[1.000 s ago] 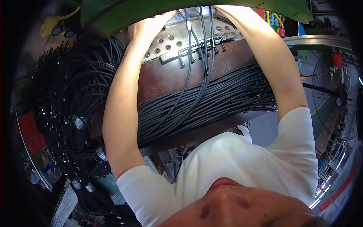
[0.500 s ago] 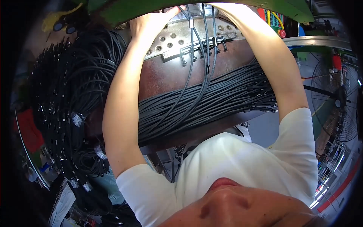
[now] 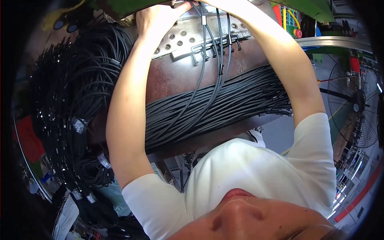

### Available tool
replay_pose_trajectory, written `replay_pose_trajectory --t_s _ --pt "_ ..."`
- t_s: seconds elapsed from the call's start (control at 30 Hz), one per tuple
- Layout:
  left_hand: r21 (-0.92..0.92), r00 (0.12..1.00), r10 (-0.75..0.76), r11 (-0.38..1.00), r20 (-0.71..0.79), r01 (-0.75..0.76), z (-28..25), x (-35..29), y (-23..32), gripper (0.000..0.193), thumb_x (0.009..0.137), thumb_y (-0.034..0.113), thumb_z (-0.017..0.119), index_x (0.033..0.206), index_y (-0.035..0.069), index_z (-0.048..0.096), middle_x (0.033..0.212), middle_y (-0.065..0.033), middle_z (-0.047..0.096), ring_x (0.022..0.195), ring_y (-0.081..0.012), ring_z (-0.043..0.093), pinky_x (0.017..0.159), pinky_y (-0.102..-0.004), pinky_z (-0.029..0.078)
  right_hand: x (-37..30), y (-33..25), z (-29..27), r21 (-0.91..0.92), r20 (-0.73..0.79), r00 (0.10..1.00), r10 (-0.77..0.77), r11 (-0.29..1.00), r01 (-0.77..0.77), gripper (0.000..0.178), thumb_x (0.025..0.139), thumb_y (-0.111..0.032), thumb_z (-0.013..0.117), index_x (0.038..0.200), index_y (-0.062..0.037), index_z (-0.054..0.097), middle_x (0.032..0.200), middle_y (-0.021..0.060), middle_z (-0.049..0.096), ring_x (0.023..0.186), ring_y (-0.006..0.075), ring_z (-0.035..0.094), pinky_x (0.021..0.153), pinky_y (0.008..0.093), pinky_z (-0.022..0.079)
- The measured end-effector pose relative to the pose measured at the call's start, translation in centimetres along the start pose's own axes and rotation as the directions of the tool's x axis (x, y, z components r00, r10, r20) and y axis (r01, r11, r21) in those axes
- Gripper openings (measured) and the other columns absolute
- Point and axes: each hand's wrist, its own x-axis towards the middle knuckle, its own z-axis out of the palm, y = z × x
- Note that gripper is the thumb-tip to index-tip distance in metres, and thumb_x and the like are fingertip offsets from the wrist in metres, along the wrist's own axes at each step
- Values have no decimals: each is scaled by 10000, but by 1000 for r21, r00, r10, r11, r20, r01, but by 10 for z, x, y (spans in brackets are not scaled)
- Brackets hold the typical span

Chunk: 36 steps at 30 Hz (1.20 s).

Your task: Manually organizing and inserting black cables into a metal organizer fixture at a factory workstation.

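Observation:
My left hand (image 3: 157, 19) is at the top edge, beside a metal plate with round holes (image 3: 188, 39). Its thumb reaches right to the dark cables (image 3: 204, 34), while its other fingers are mostly cut off or hidden. From the right comes my right forearm (image 3: 266, 32); that hand lies beyond the upper edge. Several cables with small clips run down from the plate, over a black slotted bracket (image 3: 212, 47), to a thick bundle of dark cables (image 3: 204, 108) lying across a brown surface (image 3: 168, 80).
A large mass of hanging black cables (image 3: 64, 108) with pale tips stands at the left. A green machine frame (image 3: 132, 7) arches overhead. At the upper right are a red push button (image 3: 297, 33) and a metal rail (image 3: 336, 42). A black fan (image 3: 358, 106) stands at far right.
My right forearm has shifted left and up at its wrist end, towards the cables. My left thumb has risen a little. The cable bundle stays in place as the whole view moves slightly.

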Motion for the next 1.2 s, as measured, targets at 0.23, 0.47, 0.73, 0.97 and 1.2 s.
replay_pose_trajectory --t_s 0.23,0.47,0.73,0.97,1.2 --pt "7 1000 28 1000 -8 -28 0 -1 -4 311 783 306 684 978 65 659 926 -147 653 820 -287 605 739 -378 492 0 3 5 -24 11 1000 -18 1000 18 287 851 -168 536 1107 -53 592 1019 136 622 926 284 587 829 354 460" --pt "57 997 80 995 -8 -80 -2 -2 -11 325 780 310 685 979 56 654 915 -140 653 805 -281 608 717 -373 493 -1 3 10 -37 13 999 -30 999 31 292 850 -169 537 1112 -51 590 1021 137 621 926 284 587 830 354 460" --pt "100 988 156 983 6 -156 0 2 -13 340 776 315 686 980 45 649 903 -133 653 788 -275 612 692 -367 495 -10 5 9 -63 15 1000 -25 998 26 298 850 -170 539 1118 -50 587 1023 140 620 925 284 588 831 353 460" --pt "298 990 64 954 -125 -24 3 -7 -5 672 699 571 673 1092 31 605 996 -240 618 884 -379 622 774 -459 499 -23 20 -9 -119 -29 999 27 992 -30 303 849 -170 540 1124 -49 584 1024 141 620 925 284 589 831 353 460" --pt "363 975 217 912 -37 -189 6 1 -22 552 699 475 715 1030 40 642 958 -203 643 857 -353 624 749 -416 502 -29 49 -9 -125 -64 997 34 991 -41 309 849 -171 542 1129 -48 581 1026 143 619 924 285 589 832 353 460"
